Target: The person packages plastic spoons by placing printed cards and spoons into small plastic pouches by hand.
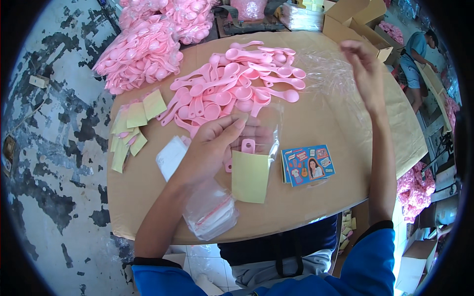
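My left hand (215,140) grips a clear plastic bag (275,129) between thumb and fingers, above the middle of the table. Inside the bag are a pale yellow card (250,178) and a pink measuring spoon, its holed handle end (248,145) showing above the card. My right hand (364,74) is raised over the table's right side, fingers loosely bent and apart, with nothing visible in them. Beyond my left hand lies a heap of loose pink measuring spoons (229,89). Clear bags with a red strip (213,214) lie below my left wrist.
Blue printed cards (308,166) are stacked right of the bag. Filled packs with yellow cards (137,114) lie left, near white sheets or bags (171,157). Big bags of pink spoons (140,56) stand far left. Crumpled clear plastic (328,74) and an open carton (355,22) are right; another person (417,54) works beyond.
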Demonstrator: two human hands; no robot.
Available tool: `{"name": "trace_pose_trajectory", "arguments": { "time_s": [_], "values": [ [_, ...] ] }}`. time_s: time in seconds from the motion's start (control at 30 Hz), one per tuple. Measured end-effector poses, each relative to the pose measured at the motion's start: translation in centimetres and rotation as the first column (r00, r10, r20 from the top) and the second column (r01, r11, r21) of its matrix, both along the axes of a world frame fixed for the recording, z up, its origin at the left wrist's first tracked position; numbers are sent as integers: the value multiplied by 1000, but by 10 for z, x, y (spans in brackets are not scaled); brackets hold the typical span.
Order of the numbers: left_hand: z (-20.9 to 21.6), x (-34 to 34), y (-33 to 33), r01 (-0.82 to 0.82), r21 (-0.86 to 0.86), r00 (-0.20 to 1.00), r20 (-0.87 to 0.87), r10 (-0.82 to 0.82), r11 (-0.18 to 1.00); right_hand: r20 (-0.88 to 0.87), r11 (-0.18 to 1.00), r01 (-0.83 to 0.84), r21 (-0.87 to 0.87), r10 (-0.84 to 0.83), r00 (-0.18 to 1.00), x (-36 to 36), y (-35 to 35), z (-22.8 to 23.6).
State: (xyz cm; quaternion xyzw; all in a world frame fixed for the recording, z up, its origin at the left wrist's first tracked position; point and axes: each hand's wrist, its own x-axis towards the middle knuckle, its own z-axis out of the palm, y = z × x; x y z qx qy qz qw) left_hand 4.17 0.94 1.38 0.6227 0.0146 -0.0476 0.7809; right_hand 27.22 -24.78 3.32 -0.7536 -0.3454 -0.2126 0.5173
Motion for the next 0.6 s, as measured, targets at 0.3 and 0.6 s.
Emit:
{"name": "trace_pose_trajectory", "arguments": {
  "time_s": [0.3, 0.6],
  "values": [
    [7, -6, -11, -184, -5, 980, 75, 184, 983, -453, 826, -553, -112, 452, 768, -119, 79, -27],
    [-10, -2, -4, -265, 165, 959, 149, 242, 950, -503, 811, -559, 171, 560, 658, -124, 81, -27]
  ]
}}
